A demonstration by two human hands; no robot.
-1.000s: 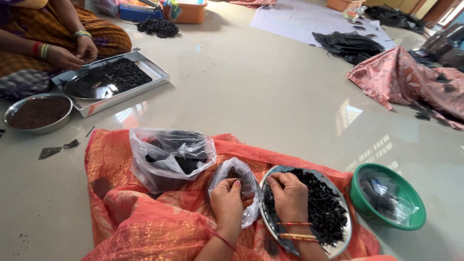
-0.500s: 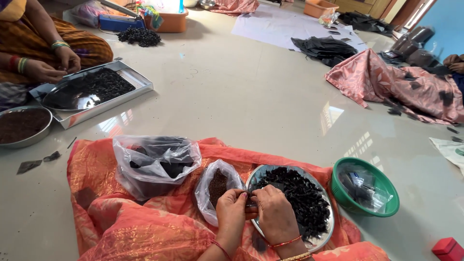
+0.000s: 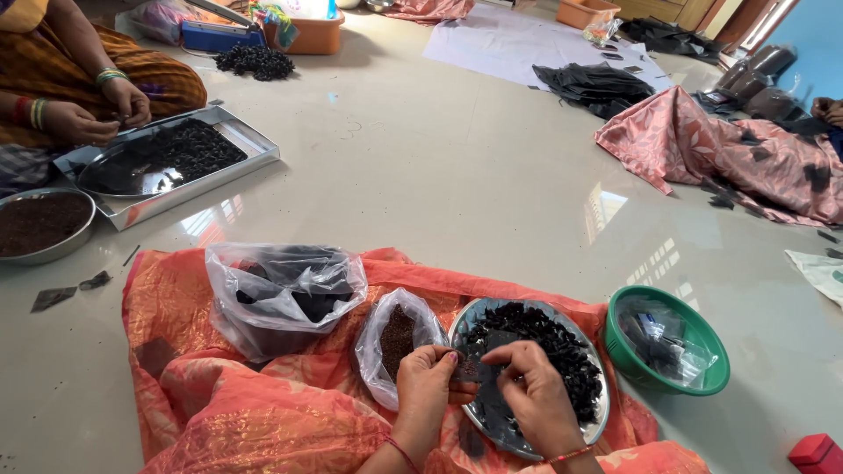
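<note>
Both hands have come closer together over the round steel plate (image 3: 590,430), which holds a heap of dark dried pieces (image 3: 536,338). Left hand (image 3: 424,386) and right hand (image 3: 534,395) pinch one small dark piece (image 3: 467,369) between fingertips. Beside them, a small clear bag (image 3: 376,351) holds brown seeds (image 3: 397,338); a bigger plastic bag (image 3: 281,294) holds dark pieces; a green bowl (image 3: 694,379) holds crumpled plastic.

Glossy pale floor (image 3: 457,175) runs everywhere, window light glaring off it at three o'clock. A blue wall (image 3: 812,39) stands at two o'clock, with a wooden door (image 3: 680,10) at one o'clock.
</note>
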